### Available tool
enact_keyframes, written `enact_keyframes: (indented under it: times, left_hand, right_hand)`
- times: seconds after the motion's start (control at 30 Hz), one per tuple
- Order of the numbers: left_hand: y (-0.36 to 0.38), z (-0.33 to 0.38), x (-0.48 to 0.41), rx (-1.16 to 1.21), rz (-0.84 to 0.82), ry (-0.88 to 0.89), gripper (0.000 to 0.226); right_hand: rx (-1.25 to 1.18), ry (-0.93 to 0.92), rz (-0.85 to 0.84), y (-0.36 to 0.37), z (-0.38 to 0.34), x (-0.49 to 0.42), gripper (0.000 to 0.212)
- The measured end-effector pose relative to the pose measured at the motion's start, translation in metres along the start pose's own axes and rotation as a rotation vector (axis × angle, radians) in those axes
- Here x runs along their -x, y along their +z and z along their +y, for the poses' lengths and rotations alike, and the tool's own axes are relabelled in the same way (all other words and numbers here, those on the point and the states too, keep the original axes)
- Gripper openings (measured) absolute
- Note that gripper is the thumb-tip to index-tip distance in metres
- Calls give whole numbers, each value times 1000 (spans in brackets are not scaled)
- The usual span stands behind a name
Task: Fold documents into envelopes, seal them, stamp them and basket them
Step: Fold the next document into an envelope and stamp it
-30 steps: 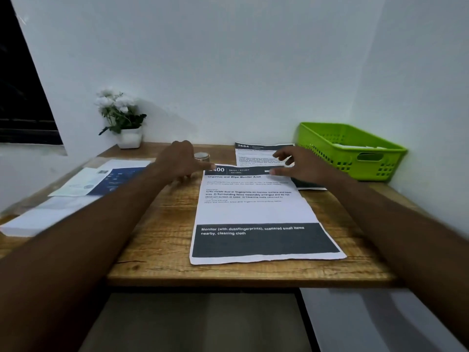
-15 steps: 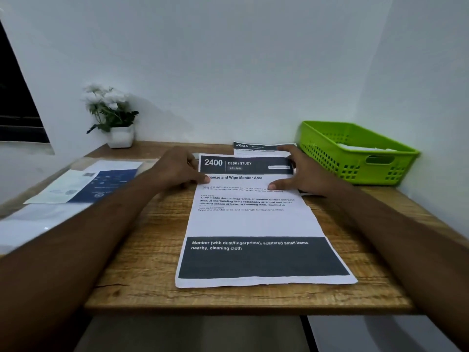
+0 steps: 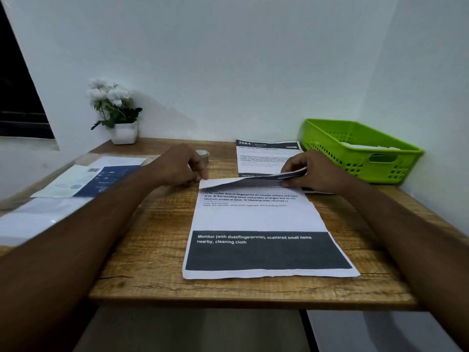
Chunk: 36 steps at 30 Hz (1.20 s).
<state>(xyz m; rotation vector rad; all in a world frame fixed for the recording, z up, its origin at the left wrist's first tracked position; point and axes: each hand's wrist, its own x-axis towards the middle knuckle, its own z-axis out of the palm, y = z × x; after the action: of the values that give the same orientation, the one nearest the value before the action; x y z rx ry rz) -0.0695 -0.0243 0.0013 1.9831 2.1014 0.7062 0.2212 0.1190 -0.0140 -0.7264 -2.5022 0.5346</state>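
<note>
white paper sheet (image 3: 253, 219) flat on grainy wood desk (image 3: 152, 237); left hand (image 3: 177, 166), right hand (image 3: 314, 171) pinch curled top edge.

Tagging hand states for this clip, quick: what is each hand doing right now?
Left hand: pinches the far left corner of the document.
Right hand: pinches the far right corner of the document, raised.

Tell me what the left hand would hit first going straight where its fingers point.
The left hand would meet the document's lifted far edge, at its left corner; it may already touch there.
</note>
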Motion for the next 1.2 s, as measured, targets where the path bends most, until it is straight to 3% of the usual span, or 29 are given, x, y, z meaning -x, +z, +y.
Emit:
enact_keyframes:
  times: [0.2,0.4,0.57,0.83,1.2]
  left_hand:
    - [0,-2,1,40,-3,7,7]
    - [2,-1,1,50,-72,5,30]
    - [7,5,4,36,-117,-37,46]
    - [10,5,4,56,-101,-45,52]
    - [7,9,5,99,-41,-13,57]
  right_hand:
    - [11,22,-110,-4,-5,4,14]
    - [-62,46,-180,-11,-14,9,46]
    - [15,47,-185,-8,-10,8,33]
    - [7,98,-182,-4,-9,6,50]
    - [72,4,-96,-6,-19,8,67]
